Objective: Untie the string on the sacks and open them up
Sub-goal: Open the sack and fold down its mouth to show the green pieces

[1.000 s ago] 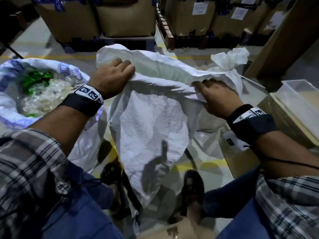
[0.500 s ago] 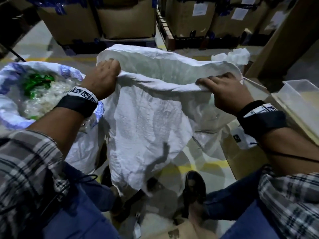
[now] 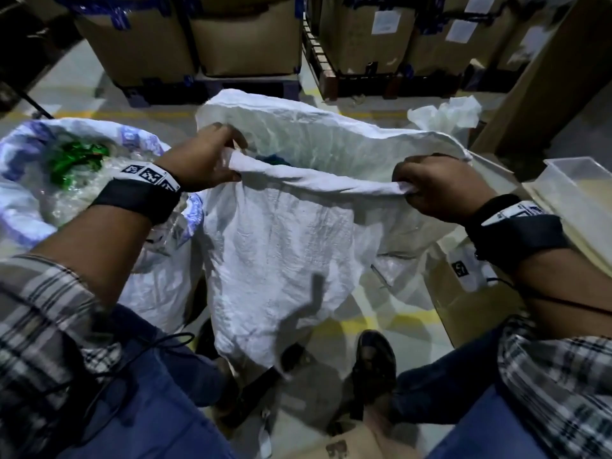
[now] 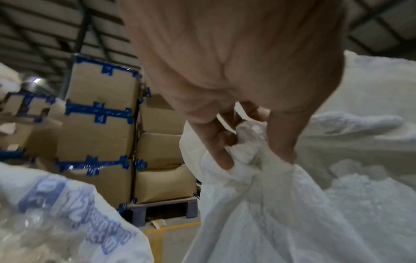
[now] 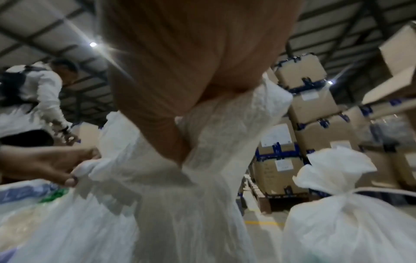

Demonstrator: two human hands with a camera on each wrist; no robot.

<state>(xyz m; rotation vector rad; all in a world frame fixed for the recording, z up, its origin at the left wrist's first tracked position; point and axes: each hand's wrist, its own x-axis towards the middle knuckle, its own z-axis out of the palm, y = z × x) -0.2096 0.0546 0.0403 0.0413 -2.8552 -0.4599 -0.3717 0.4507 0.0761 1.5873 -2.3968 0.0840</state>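
Middle white sack (image 3: pixel 275 246) is already untied, its near rim rolled and gripped by left hand (image 3: pixel 202 160) and right hand (image 3: pixel 437 190), printed sack (image 3: pixel 29 207) at left is open, tied sack (image 5: pixel 342 201) at far right is still to be undone

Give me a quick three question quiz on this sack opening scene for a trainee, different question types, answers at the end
1. True or false: both hands grip the near rim of the white sack.
2. Multiple choice: the sack with blue print beside the left hand is A) tied shut, B) open, C) lying flat and empty.
3. Fill in: behind the right hand stands a smaller bag, still ____ at the neck.

Key: 1 true; 2 B; 3 tied.
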